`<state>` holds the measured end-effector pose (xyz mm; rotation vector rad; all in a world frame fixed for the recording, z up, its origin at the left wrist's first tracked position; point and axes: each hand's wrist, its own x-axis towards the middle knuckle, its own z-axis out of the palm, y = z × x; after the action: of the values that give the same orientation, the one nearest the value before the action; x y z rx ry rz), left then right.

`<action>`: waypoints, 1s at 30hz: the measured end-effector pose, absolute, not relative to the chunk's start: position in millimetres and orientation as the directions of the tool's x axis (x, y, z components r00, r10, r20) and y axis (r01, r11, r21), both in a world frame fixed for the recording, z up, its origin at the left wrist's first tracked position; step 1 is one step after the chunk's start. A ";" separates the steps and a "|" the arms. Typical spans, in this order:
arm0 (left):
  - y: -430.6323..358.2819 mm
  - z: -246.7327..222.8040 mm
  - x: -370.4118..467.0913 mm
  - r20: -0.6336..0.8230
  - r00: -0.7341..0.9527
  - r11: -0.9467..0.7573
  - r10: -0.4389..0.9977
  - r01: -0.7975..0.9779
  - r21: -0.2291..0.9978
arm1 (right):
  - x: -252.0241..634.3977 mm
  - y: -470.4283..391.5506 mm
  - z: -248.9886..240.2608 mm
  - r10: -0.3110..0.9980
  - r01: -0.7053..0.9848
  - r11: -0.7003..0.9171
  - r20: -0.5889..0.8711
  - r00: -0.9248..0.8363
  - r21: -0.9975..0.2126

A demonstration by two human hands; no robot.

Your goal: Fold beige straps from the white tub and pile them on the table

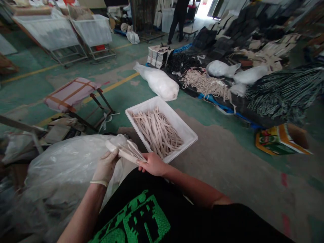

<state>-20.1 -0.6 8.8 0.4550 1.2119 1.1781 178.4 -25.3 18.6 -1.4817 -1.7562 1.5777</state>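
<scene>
Workshop floor (222,152). Left hand (105,167), gloved, and right hand (153,164) pinch opposite ends of strips (129,154) by near-left edge of bin (179,124); more strips (157,131) inside. White sack (162,82) past bin's far corner; person (180,14) at back.

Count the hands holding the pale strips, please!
2: the gloved left hand by the clear plastic bag, and the bare right hand by the white tray. No third one shows.

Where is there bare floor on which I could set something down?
Bare grey floor lies between the white rectangular plastic bin and the yellow and green cardboard box. Left of the bin, a translucent plastic bag crowds it; beyond, tan cords and dark green strands lie heaped.
</scene>
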 end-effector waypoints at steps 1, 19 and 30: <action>-0.7 7.8 -22.5 -0.480 -0.111 0.390 0.870 -0.441 0.808 | 178.7 -26.1 17.7 0.836 0.476 -0.169 -0.381 -0.395 -0.863; -15.6 7.6 -17.9 -0.454 0.003 0.414 0.891 -0.418 0.809 | 158.4 -16.0 15.6 0.862 0.449 -0.096 -0.300 -0.409 -0.888; -21.3 3.8 -15.4 -0.451 0.016 0.420 0.892 -0.396 0.816 | 156.8 -18.9 16.9 0.852 0.453 -0.104 -0.314 -0.419 -0.886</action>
<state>-15.4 -21.3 3.8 0.5471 1.1508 1.0833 156.8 -18.9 16.9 -1.4288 -1.8154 1.5323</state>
